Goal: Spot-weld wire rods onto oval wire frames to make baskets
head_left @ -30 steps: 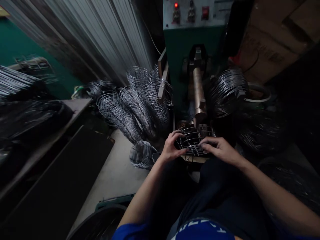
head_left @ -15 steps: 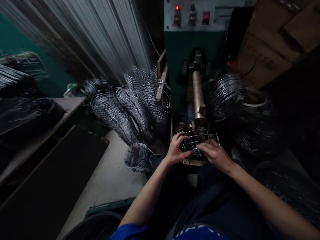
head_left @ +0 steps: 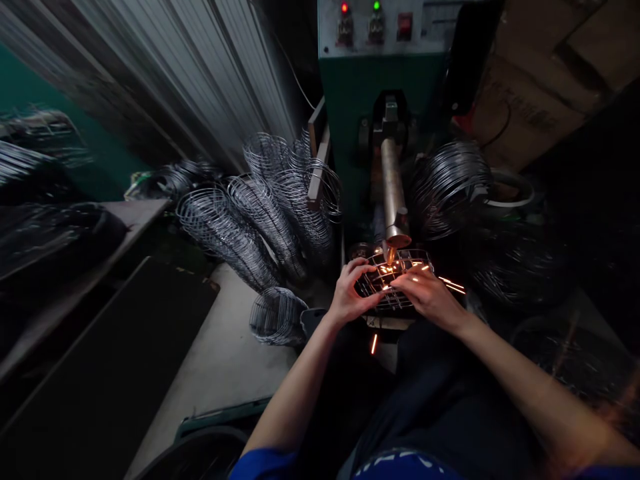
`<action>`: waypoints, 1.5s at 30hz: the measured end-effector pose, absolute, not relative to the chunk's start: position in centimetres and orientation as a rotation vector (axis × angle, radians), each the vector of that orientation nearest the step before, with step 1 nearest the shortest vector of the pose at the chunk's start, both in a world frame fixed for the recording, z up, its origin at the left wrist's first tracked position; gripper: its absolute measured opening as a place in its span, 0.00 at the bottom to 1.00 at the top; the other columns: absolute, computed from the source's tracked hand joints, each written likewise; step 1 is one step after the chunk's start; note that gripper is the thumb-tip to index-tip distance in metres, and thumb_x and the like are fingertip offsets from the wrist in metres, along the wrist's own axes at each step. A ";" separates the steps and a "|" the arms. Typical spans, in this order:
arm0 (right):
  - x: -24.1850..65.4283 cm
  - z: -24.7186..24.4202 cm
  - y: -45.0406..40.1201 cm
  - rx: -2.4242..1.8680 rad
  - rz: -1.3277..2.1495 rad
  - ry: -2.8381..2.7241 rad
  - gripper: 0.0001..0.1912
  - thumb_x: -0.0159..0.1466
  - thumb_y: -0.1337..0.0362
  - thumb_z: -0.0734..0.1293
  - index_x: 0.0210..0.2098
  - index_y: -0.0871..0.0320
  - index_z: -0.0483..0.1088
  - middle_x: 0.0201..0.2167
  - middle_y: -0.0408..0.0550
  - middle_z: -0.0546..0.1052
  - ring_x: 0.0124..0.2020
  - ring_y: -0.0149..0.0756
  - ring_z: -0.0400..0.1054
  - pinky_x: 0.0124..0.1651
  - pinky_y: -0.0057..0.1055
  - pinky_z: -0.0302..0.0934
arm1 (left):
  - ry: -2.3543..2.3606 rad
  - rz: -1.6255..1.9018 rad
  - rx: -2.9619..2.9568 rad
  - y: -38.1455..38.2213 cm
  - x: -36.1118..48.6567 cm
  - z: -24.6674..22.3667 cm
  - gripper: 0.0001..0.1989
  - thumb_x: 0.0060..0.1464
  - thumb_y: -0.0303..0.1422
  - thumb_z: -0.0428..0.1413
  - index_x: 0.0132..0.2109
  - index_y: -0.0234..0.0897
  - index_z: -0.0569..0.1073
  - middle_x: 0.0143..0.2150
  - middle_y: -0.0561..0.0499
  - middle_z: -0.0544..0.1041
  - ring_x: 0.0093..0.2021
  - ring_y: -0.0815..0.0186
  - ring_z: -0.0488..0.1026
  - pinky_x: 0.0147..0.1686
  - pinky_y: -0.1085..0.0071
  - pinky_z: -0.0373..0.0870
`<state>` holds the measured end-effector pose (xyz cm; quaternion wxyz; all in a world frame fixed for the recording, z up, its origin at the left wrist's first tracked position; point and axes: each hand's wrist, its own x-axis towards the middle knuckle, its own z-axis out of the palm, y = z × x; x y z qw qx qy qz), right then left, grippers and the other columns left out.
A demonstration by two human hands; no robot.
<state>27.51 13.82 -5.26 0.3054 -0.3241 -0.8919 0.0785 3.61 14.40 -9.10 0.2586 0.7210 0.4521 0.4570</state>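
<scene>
A small wire basket [head_left: 395, 300] lies under the tip of a metal welding arm [head_left: 394, 190] on a green machine [head_left: 345, 127]. Orange sparks fly out where the tip meets the wires. My left hand [head_left: 353, 293] grips the basket's left side, thumb and fingers curved round the wires. On the right side my right hand [head_left: 427, 293] holds the basket, its fingertips pressed together close to the sparks. A red and a green light glow on the machine's panel [head_left: 385, 30].
Stacks of round wire baskets [head_left: 230, 233] lean left of the machine, and one short stack [head_left: 277, 317] stands nearer me. Wire rings [head_left: 450, 190] hang at the right. A bench [head_left: 143, 217] is on the left, cardboard boxes [head_left: 535, 100] at the back right.
Sparks have appeared at the welding tip, and the green light has come on. Both hands still hold the basket in nearly the same place. The view has shifted slightly.
</scene>
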 end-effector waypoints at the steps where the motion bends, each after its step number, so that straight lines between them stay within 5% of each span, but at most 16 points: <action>1: 27.4 -5.3 13.8 -0.877 0.216 -2.342 0.12 0.71 0.70 0.63 0.49 0.53 0.75 0.41 0.48 0.80 0.46 0.42 0.70 0.51 0.41 0.70 | 1.216 1.242 1.959 14.5 3.6 -9.0 0.27 0.46 0.37 0.71 0.53 0.39 0.76 0.60 0.41 0.73 0.62 0.53 0.71 0.64 0.54 0.69; 8: 26.4 -6.2 15.4 -1.103 0.071 -2.188 0.08 0.72 0.63 0.65 0.38 0.55 0.74 0.38 0.51 0.76 0.43 0.45 0.69 0.50 0.44 0.68 | 1.202 1.312 1.968 16.3 3.6 -8.4 0.25 0.45 0.37 0.72 0.50 0.38 0.77 0.56 0.41 0.76 0.59 0.53 0.73 0.59 0.56 0.72; 16: 26.3 -5.4 15.3 -1.117 0.131 -2.052 0.07 0.71 0.60 0.66 0.39 0.55 0.75 0.39 0.51 0.77 0.45 0.47 0.71 0.52 0.46 0.68 | 1.205 1.299 2.000 18.4 3.1 -8.5 0.26 0.44 0.38 0.72 0.50 0.38 0.77 0.56 0.41 0.76 0.58 0.52 0.74 0.59 0.55 0.72; 21: 27.4 -4.4 13.7 -1.141 0.689 -1.770 0.09 0.68 0.57 0.70 0.44 0.54 0.76 0.44 0.50 0.78 0.46 0.43 0.74 0.52 0.41 0.70 | 1.157 1.254 2.026 20.0 2.3 -8.0 0.25 0.46 0.39 0.71 0.51 0.38 0.77 0.59 0.40 0.75 0.60 0.51 0.73 0.62 0.53 0.69; 25: 30.0 -5.2 11.6 -1.172 1.230 -1.452 0.24 0.57 0.53 0.79 0.49 0.55 0.75 0.51 0.52 0.79 0.51 0.44 0.74 0.56 0.42 0.69 | 1.183 1.215 1.916 18.7 1.5 -9.8 0.36 0.42 0.42 0.73 0.57 0.41 0.71 0.69 0.38 0.66 0.69 0.47 0.64 0.67 0.47 0.62; 28: 31.6 -6.5 9.6 -1.285 1.277 -1.354 0.21 0.59 0.50 0.77 0.44 0.57 0.77 0.46 0.54 0.81 0.45 0.42 0.77 0.50 0.39 0.72 | 1.163 1.208 1.624 17.2 1.5 -12.9 0.44 0.37 0.42 0.75 0.58 0.42 0.63 0.68 0.37 0.65 0.68 0.47 0.66 0.63 0.47 0.68; 33: 30.4 -8.8 6.8 -1.330 1.403 -1.125 0.23 0.58 0.45 0.76 0.40 0.57 0.71 0.33 0.51 0.82 0.26 0.33 0.74 0.29 0.30 0.69 | 1.079 1.259 1.295 16.6 2.7 -15.9 0.36 0.45 0.39 0.72 0.53 0.45 0.58 0.54 0.47 0.74 0.56 0.59 0.76 0.57 0.56 0.74; 37: 28.7 -9.3 5.3 -1.271 1.524 -1.044 0.25 0.57 0.46 0.77 0.38 0.56 0.64 0.26 0.45 0.81 0.18 0.28 0.68 0.22 0.24 0.62 | 1.084 1.292 1.292 16.0 1.9 -14.9 0.34 0.42 0.38 0.73 0.50 0.45 0.60 0.53 0.49 0.73 0.56 0.60 0.76 0.56 0.58 0.75; 42: 28.7 -7.5 4.6 -1.207 1.647 -1.006 0.22 0.58 0.49 0.77 0.36 0.57 0.67 0.22 0.41 0.77 0.14 0.25 0.62 0.17 0.21 0.56 | 1.014 1.210 1.444 13.5 0.5 -12.5 0.39 0.39 0.37 0.74 0.54 0.48 0.61 0.62 0.46 0.70 0.62 0.56 0.72 0.62 0.53 0.71; 45: 28.9 -5.6 5.3 -1.094 1.689 -1.067 0.21 0.61 0.47 0.74 0.40 0.58 0.75 0.30 0.47 0.80 0.23 0.29 0.71 0.26 0.25 0.67 | 1.004 1.161 1.628 12.7 1.3 -10.8 0.38 0.40 0.35 0.74 0.55 0.46 0.63 0.60 0.45 0.72 0.62 0.54 0.72 0.64 0.50 0.69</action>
